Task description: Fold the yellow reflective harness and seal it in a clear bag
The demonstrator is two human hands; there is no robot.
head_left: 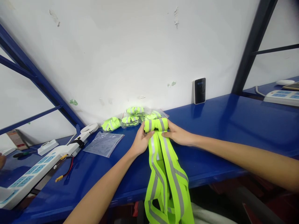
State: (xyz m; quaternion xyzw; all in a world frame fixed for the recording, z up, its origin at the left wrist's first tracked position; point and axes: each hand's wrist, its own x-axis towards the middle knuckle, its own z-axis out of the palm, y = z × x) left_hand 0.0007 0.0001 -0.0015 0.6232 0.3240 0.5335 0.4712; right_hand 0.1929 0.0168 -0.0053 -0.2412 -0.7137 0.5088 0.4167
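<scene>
A yellow-green reflective vest made of straps with grey stripes (173,168) is partly rolled up at its far end. My left hand (143,139) grips the left side of the roll, thumb on top. On the right side of it, my right hand (178,133) holds on the same way. The loose straps hang from the roll over the table's front edge toward me. Behind my hands lie several rolled vests in clear bags (133,118), against the wall. An unfilled clear zip bag (104,143) lies flat to the left of my left hand.
On the left of the blue table (210,124) are a long white power strip (35,171), a small white fan (90,128) and a red-black cable with yellow connectors (67,168). A dark-screened device (200,91) leans upright at the wall. Blue frame posts stand at both sides.
</scene>
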